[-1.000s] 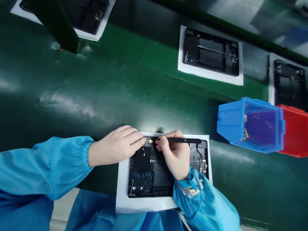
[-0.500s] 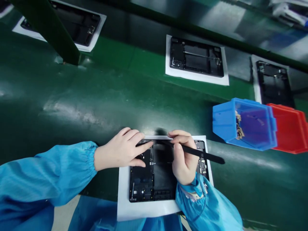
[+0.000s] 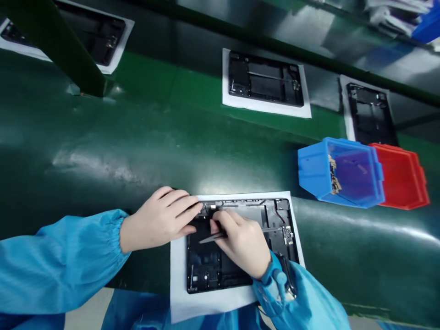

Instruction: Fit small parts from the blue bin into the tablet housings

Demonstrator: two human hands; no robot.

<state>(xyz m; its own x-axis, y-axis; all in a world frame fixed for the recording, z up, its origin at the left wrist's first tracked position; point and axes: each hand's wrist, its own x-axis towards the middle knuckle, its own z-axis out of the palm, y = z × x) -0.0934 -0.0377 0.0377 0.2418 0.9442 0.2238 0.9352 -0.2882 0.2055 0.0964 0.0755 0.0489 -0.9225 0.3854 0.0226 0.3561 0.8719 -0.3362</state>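
Note:
A black tablet housing (image 3: 202,256) lies on a white sheet (image 3: 178,293) in front of me. My right hand (image 3: 240,238) is closed on dark tweezers (image 3: 210,239), whose pointed end faces left above the housing's inside. Most of the tool is hidden in my fingers. My left hand (image 3: 163,219) rests at the upper left edge of the housing, its fingers stretched out and holding nothing; the fingertips cover part of that corner. To the right of my right hand, a small circuit board (image 3: 288,234) sits inside the housing, with thin wires (image 3: 279,214) above it.
Beyond are more housings on white sheets: one at back centre (image 3: 264,82), one at right (image 3: 371,114), one at upper left (image 3: 99,39) behind a green post (image 3: 75,64). A blue bin (image 3: 312,172) with small parts stands beside a red bin (image 3: 398,178).
My right hand has turned over and moved left and down; the tweezers' pointed end now shows on the left. My left hand has shifted slightly left, and the camera view has shifted.

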